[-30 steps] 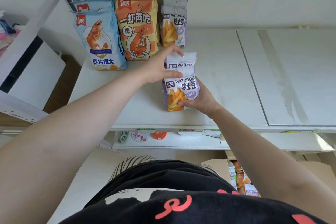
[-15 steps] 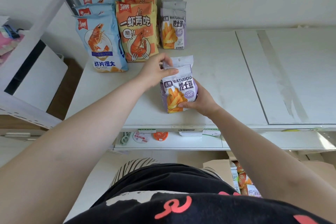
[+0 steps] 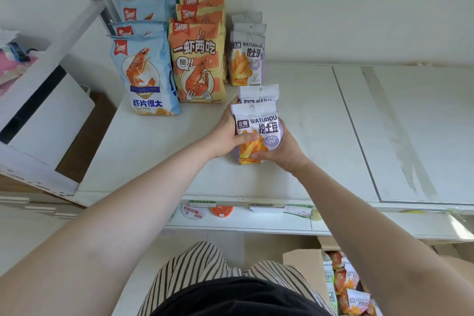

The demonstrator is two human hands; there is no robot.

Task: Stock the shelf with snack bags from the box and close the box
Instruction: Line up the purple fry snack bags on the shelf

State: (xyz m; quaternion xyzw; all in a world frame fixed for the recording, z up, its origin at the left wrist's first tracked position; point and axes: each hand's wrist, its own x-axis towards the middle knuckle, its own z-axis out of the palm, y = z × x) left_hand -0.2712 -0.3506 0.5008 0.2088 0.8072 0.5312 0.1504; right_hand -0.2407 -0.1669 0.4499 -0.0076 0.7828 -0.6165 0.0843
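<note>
Left hand (image 3: 225, 133) moved down bag's side, purple snack bag (image 3: 257, 131) upright, gripped between both hands, right hand (image 3: 282, 151)

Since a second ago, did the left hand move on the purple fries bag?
Yes. The left hand slid down from the top edge of the purple fries bag to grip its left side, toward the shelf's front edge, away from the orange shrimp bag.

The purple potato-stick bag (image 3: 257, 133) is smooth plastic film with a soft, satiny sheen, as are the blue shrimp-chip bags (image 3: 146, 77) and the orange shrimp bags (image 3: 197, 61), which look slightly glossier. The white shelf (image 3: 320, 123) is painted, matt and scuffed, with dull grey streaks. The box (image 3: 302, 261) is plain brown cardboard, matt. The striped trousers (image 3: 195, 267) are woven cloth.
</note>
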